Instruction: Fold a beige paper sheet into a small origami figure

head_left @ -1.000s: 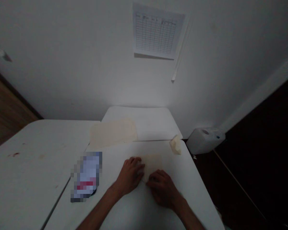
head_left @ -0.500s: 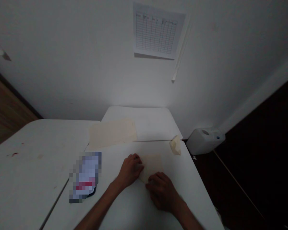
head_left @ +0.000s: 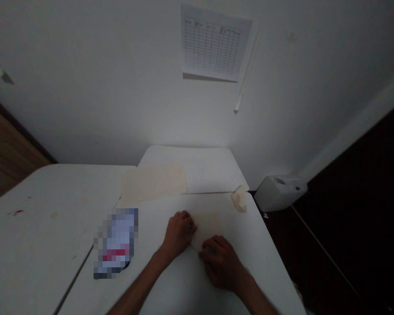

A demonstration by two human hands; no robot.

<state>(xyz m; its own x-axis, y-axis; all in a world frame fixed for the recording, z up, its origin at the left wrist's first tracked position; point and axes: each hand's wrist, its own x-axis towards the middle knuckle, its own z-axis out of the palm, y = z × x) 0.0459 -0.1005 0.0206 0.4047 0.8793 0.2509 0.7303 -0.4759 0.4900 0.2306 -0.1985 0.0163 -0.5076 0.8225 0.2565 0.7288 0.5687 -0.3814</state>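
Observation:
A small cream sheet of paper (head_left: 207, 224) lies on the white table (head_left: 184, 280) in front of me. My left hand (head_left: 178, 232) rests on its left edge with the fingers curled down onto it. My right hand (head_left: 220, 261) presses on the sheet's near corner, fingers bent and close together. Both hands touch the paper; whether either pinches it I cannot make out in the dim light.
A larger cream sheet (head_left: 153, 181) lies further back across two tables. A folded cream paper piece (head_left: 239, 199) stands near the right edge. A blurred-out card or packet (head_left: 116, 243) lies left. A white jug (head_left: 280, 190) sits on the dark floor right. A printed chart (head_left: 212, 43) hangs on the wall.
Both hands have shifted slightly on the small sheet, and its near edge now lies a little more tucked under the fingers. Nothing else has moved.

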